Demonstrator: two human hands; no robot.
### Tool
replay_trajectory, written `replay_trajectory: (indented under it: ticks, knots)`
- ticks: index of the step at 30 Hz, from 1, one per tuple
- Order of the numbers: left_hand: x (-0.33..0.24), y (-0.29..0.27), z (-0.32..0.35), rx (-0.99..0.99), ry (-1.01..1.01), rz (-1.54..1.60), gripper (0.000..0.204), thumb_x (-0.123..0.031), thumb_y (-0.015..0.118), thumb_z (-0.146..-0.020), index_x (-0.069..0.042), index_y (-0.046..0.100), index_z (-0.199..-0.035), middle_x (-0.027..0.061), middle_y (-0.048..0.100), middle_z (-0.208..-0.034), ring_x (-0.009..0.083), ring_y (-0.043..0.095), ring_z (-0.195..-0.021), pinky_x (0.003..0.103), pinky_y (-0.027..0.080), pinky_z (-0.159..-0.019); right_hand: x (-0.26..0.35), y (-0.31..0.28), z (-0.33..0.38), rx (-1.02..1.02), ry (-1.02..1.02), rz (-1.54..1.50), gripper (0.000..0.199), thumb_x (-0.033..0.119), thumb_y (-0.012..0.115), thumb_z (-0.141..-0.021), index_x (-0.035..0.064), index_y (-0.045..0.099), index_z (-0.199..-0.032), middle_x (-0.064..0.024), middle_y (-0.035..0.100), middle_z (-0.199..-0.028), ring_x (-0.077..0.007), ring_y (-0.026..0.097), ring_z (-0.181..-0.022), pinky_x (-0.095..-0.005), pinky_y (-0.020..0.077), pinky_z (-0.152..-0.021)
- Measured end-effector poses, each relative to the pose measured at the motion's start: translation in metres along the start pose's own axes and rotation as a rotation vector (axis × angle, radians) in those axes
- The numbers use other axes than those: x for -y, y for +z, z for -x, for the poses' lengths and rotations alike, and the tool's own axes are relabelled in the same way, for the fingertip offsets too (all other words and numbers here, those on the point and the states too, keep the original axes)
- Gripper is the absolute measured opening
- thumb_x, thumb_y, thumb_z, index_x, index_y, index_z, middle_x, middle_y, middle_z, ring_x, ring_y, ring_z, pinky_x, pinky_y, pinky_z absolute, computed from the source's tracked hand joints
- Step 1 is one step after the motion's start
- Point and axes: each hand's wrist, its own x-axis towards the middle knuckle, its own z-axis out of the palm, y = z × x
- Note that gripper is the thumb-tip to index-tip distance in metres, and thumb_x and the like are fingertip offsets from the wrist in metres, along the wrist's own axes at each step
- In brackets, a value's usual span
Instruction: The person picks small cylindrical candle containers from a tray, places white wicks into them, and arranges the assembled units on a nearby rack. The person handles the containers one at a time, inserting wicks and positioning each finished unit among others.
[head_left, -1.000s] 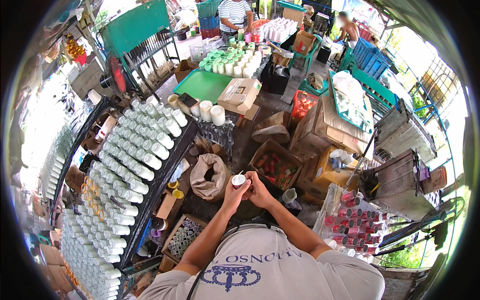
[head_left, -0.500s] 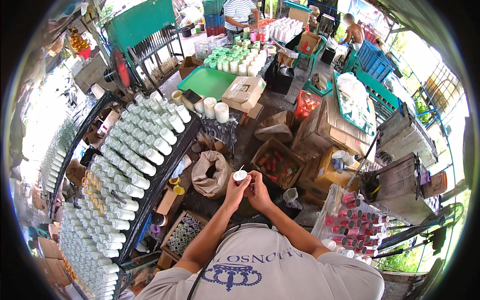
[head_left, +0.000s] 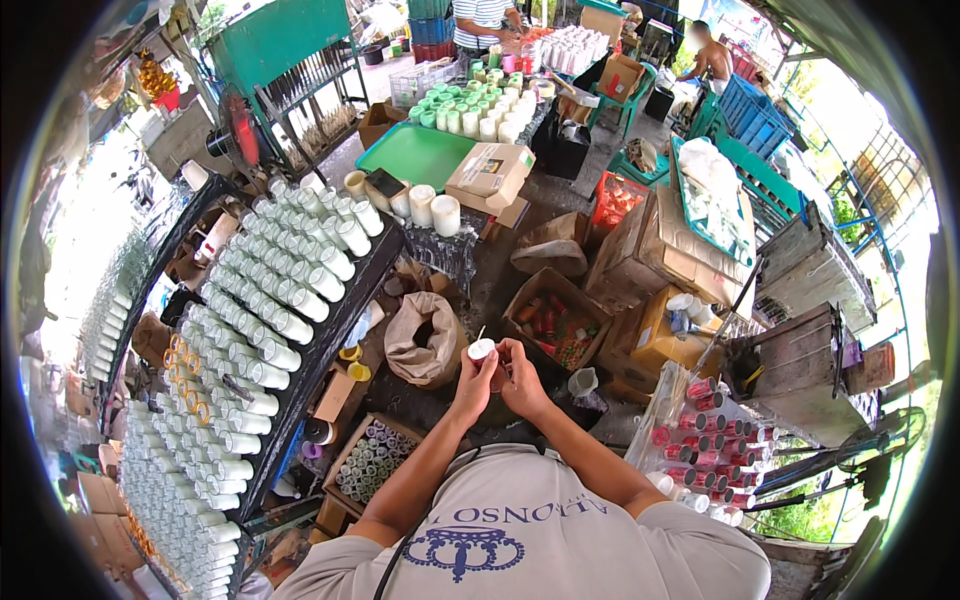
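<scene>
A small candle with a round white top [head_left: 481,348] and a short pale wick is held up in front of my chest. My left hand [head_left: 473,387] is closed round it, the thumb against its side. Close against it on the right, my right hand [head_left: 522,380] has its fingers bent together at the candle's lower side. Whether those fingers grip the candle or some small piece on it is hidden. Beyond my hands lie an open brown sack [head_left: 422,345] and a cardboard box [head_left: 560,325] of red and green bits.
Rows of white candles in clear glasses [head_left: 270,290] fill a black-edged rack at left. Red glasses [head_left: 700,450] stand at right. A green tray [head_left: 415,160] and pale candles top the far table. Two co-workers [head_left: 480,25] are beyond. A box of small cylinders [head_left: 375,462] sits by my left arm.
The candle's top has tipped slightly, and my right fingers have shifted a little along its side. My view has moved slightly. The far co-worker in stripes has moved their arms.
</scene>
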Motion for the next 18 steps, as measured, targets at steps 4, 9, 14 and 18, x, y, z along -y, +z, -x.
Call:
replay_trajectory:
  ticks: [4, 9, 14, 18]
  knots:
    - [0.002, -0.003, 0.001, -0.018, 0.000, -0.023, 0.043, -0.035, 0.061, -0.111, -0.007, 0.043, -0.138, 0.0058, 0.057, -0.125, 0.0111, 0.059, -0.108, 0.027, 0.052, -0.089, 0.004, 0.003, 0.000, 0.006, 0.057, -0.019, 0.035, 0.000, 0.061, -0.102, -0.0012, 0.044, -0.133, -0.0190, 0.065, -0.116, -0.0252, 0.068, -0.106, -0.0369, 0.0554, -0.092]
    - [0.005, -0.010, -0.003, -0.021, 0.006, -0.015, 0.041, -0.034, 0.061, -0.110, -0.009, 0.045, -0.139, 0.0035, 0.058, -0.123, 0.0108, 0.060, -0.106, 0.027, 0.052, -0.088, 0.005, 0.005, -0.005, 0.021, 0.053, -0.011, 0.036, -0.001, 0.061, -0.101, -0.0008, 0.044, -0.133, -0.0197, 0.066, -0.117, -0.0266, 0.069, -0.107, -0.0373, 0.0556, -0.092]
    - [-0.007, -0.003, -0.001, -0.013, 0.014, -0.006, 0.039, -0.034, 0.061, -0.110, -0.009, 0.046, -0.137, 0.0034, 0.058, -0.123, 0.0119, 0.059, -0.108, 0.028, 0.051, -0.092, 0.002, 0.005, -0.005, 0.023, 0.050, -0.022, 0.035, -0.001, 0.061, -0.101, 0.0002, 0.045, -0.133, -0.0192, 0.066, -0.116, -0.0263, 0.069, -0.105, -0.0370, 0.0558, -0.091]
    - [-0.015, 0.006, -0.001, -0.014, 0.045, -0.015, 0.040, -0.031, 0.063, -0.110, -0.006, 0.044, -0.135, 0.0052, 0.057, -0.123, 0.0118, 0.059, -0.108, 0.028, 0.052, -0.092, -0.005, 0.006, -0.005, 0.004, -0.022, 0.056, 0.035, 0.000, 0.061, -0.102, 0.0008, 0.045, -0.133, -0.0192, 0.066, -0.115, -0.0265, 0.070, -0.101, -0.0378, 0.0569, -0.088]
